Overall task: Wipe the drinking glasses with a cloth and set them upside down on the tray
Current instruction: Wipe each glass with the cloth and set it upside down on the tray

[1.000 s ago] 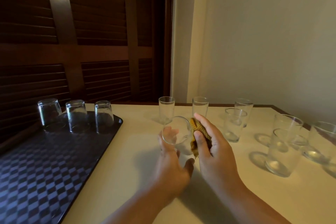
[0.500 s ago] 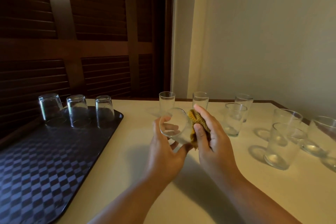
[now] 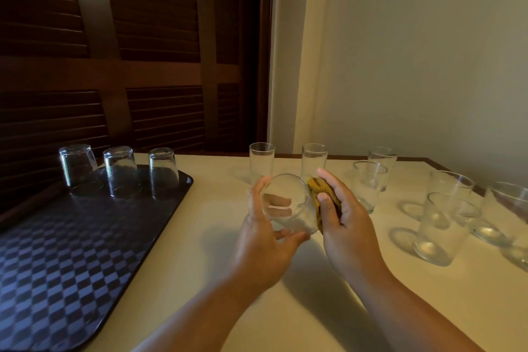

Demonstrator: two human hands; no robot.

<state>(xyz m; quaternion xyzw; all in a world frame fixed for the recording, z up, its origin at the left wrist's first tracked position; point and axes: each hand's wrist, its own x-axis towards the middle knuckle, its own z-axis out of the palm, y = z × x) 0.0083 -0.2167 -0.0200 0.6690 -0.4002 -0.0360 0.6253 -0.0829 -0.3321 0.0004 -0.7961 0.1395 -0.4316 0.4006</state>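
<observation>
Gripping a tilted glass (image 3: 285, 203) above the counter (image 3: 200, 237), the left hand (image 3: 263, 248) steadies it; the right hand (image 3: 345, 226) presses a clutched yellow cloth (image 3: 321, 194) against it.

One clear glass (image 3: 285, 194) is tilting, mouth toward the camera, mustard knitted cloth (image 3: 318, 190) pressing against its right side. Three inverted glasses (image 3: 121, 171) are standing along the checkered tray (image 3: 71, 251) far edge. Several upright glasses (image 3: 368, 183) are standing right.
</observation>
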